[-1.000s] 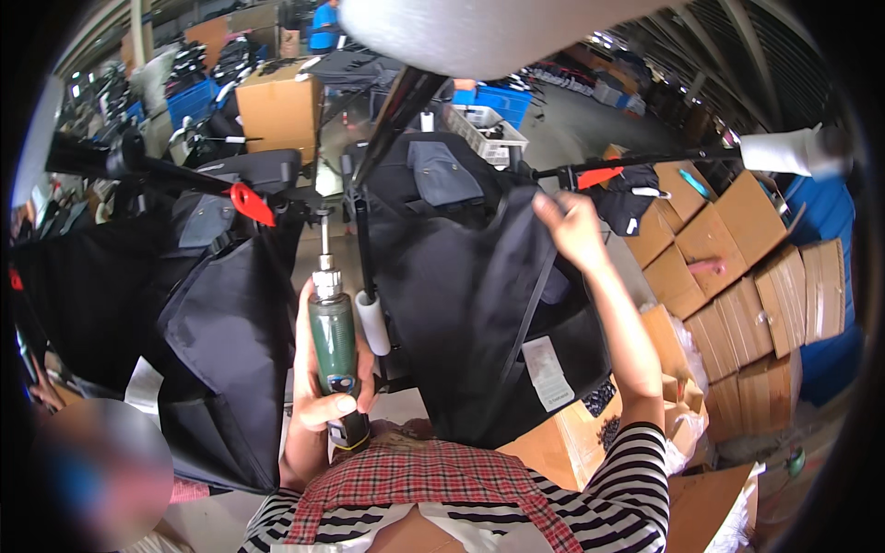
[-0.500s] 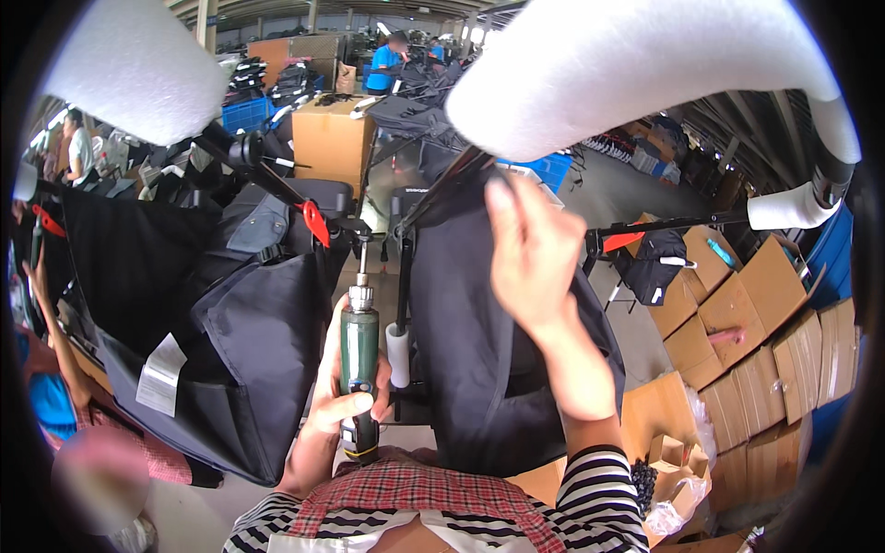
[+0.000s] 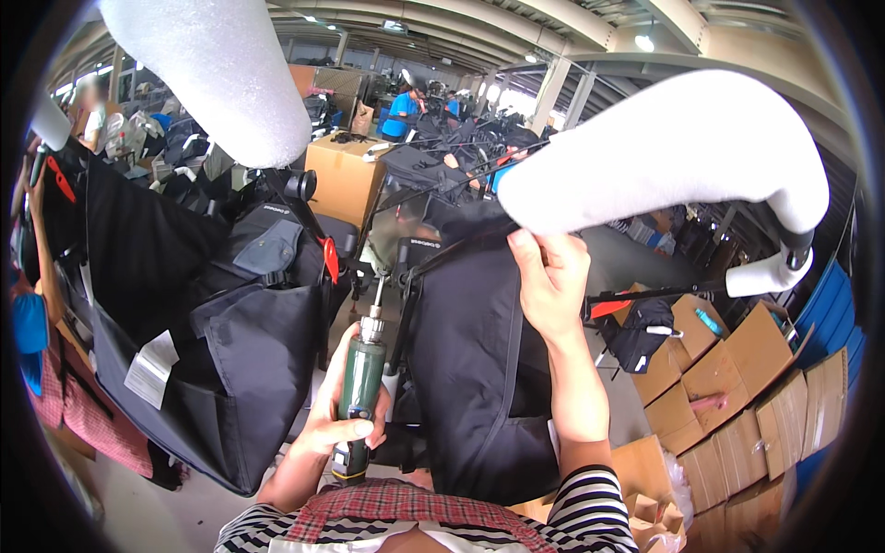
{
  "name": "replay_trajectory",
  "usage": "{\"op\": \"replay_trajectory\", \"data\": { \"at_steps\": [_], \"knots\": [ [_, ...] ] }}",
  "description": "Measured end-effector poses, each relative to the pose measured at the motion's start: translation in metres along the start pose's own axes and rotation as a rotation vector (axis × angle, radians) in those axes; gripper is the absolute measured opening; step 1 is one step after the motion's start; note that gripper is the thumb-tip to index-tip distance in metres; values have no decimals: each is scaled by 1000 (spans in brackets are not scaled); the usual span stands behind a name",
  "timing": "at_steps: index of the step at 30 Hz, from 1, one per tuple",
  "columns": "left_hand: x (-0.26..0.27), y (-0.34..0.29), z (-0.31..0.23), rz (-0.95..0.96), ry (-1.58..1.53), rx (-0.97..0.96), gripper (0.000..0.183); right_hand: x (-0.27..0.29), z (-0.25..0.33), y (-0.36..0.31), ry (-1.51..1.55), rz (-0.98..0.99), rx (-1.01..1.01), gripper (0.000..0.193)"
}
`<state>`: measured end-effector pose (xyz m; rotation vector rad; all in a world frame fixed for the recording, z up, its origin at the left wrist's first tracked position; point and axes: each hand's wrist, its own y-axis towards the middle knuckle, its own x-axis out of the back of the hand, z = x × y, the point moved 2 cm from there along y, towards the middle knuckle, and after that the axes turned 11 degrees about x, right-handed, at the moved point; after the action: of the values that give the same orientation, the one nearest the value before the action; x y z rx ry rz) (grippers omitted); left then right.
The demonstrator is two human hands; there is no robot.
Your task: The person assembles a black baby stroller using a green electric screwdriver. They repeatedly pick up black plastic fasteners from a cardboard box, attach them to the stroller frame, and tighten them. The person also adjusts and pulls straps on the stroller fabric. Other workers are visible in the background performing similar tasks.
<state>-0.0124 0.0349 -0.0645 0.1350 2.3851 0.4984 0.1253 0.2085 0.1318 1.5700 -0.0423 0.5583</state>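
Upright in my left hand (image 3: 324, 428) is a green electric screwdriver (image 3: 361, 376), my thumb across its lower body. Its bit points up into the gap between two black fabric stroller seats; whether the tip touches anything is unclear. Beside the bit, on the left seat (image 3: 249, 341), is a red lever (image 3: 330, 261). My right hand (image 3: 555, 281) is closed, thumb up, over the right seat (image 3: 461, 359), just under a white foam-wrapped handle (image 3: 664, 147). What its fingers hold, if anything, is hidden. Another foam-wrapped handle (image 3: 217, 83) rises at upper left.
At right lie opened cardboard boxes (image 3: 728, 369) and a small black bag (image 3: 643, 336). A large carton (image 3: 343, 180) stands behind the seats. A person in a checked apron (image 3: 92, 396) is close at left; another in blue (image 3: 399, 115) works farther back.
The view has tilted up, showing more ceiling. My right hand has gone from blurred motion above the right seat to a closed grip under the handle. The screwdriver stays in my left hand.
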Motion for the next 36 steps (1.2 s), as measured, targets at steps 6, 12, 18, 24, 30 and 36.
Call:
{"op": "replay_trajectory", "data": {
  "at_steps": [6, 12, 18, 24, 30, 36],
  "knots": [
    [-20, 1, -11, -1, -37, 7, 125, -11, -29, 5, 699, 339, -87, 40],
    [-39, -4, -20, -17, 63, 21, 127, -18, -15, 13, 289, 361, -70, 23],
    [-69, -7, -32, -43, 104, 70, 124, 3, -4, 7, -90, 89, 19, 16],
    [-80, 1, -32, -15, 247, 97, 120, 11, 2, 14, 7, 260, 170, 31],
    [-85, 8, -32, -39, 361, 83, 117, 14, -1, 14, 8, 274, 235, 39],
    [-88, 15, -30, -50, 517, 44, 116, 13, -2, 10, -31, 262, 230, 36]
  ]
}}
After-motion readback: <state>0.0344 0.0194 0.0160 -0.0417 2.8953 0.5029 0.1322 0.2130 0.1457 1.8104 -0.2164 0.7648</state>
